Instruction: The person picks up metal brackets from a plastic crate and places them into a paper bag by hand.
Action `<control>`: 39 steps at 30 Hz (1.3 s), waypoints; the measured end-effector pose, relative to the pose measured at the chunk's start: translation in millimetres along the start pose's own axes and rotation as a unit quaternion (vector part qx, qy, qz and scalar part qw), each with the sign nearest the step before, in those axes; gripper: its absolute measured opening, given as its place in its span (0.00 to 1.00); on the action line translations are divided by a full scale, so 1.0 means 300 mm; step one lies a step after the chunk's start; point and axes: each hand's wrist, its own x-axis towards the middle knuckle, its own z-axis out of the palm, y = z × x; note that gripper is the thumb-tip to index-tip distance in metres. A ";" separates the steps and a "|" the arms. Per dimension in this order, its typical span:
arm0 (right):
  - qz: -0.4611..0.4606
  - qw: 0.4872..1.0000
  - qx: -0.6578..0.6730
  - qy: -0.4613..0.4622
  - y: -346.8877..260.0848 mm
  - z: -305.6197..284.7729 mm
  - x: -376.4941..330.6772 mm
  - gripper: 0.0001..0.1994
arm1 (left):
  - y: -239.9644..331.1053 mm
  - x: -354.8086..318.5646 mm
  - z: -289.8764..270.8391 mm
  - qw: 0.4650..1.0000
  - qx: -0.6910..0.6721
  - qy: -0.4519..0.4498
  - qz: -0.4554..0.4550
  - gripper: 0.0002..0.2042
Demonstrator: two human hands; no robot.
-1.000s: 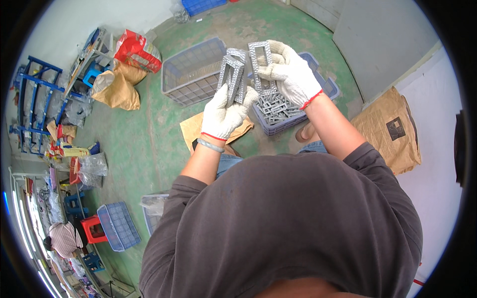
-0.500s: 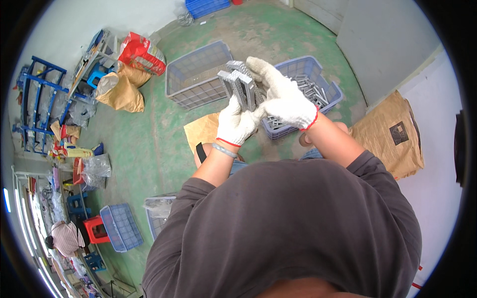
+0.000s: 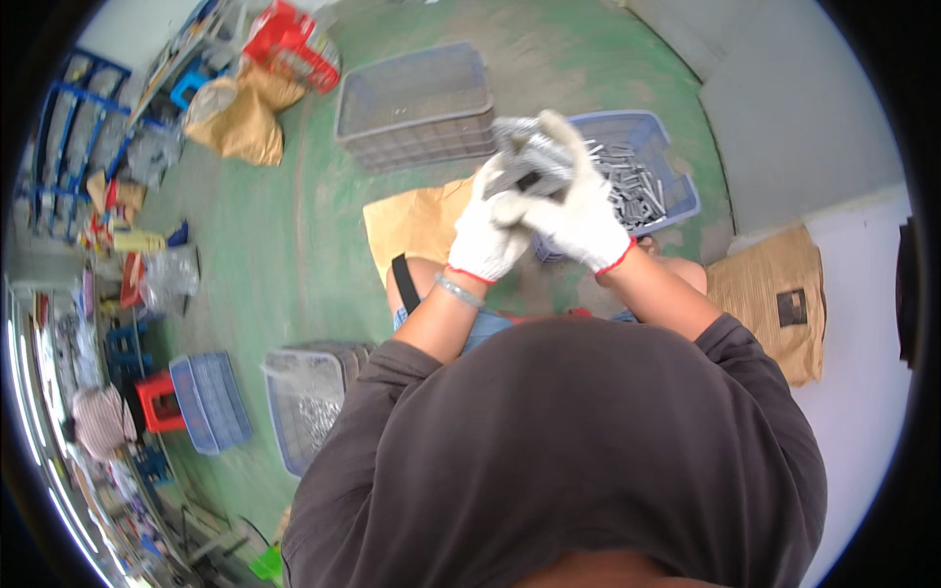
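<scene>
A bunch of grey metal pieces (image 3: pixel 534 162), blurred by motion, is held between my two gloved hands. My left hand (image 3: pixel 482 233), in a white knit glove with a red cuff, is closed around the near left side of the bunch. Gripping it from the right is my right hand (image 3: pixel 580 211), in a matching glove, with its thumb low and its fingers reaching up along the far side. Just beyond on the right stands a blue-grey plastic crate (image 3: pixel 691 204), holding many loose metal pieces (image 3: pixel 632 186). The gloves hide part of the bunch.
An open grey crate (image 3: pixel 417 147) stands far left of my hands. Brown paper (image 3: pixel 404 227) lies before my left knee. At lower left are a crate with small metal parts (image 3: pixel 316 416) and a blue crate (image 3: pixel 211 402). A brown sack (image 3: pixel 760 294) leans at right; paper bags (image 3: pixel 240 127) stand left.
The metal pieces have turned from roughly upright to tilted, with both hands closed more tightly around them. The whole view has shifted, bringing more of the lower-left crate into sight.
</scene>
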 end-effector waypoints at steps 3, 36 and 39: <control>0.222 0.973 0.068 -0.010 0.021 -0.026 0.097 0.21 | 0.042 -0.042 -0.024 0.962 0.255 0.070 -0.072 0.29; 0.517 0.850 -0.062 -0.078 0.801 -0.223 0.394 0.22 | -0.473 -0.268 -1.260 0.716 0.429 0.233 -0.498 0.20; 0.166 0.839 -0.339 -0.392 0.752 -0.048 0.546 0.26 | -0.380 -0.108 -1.128 0.746 0.475 0.100 -0.456 0.20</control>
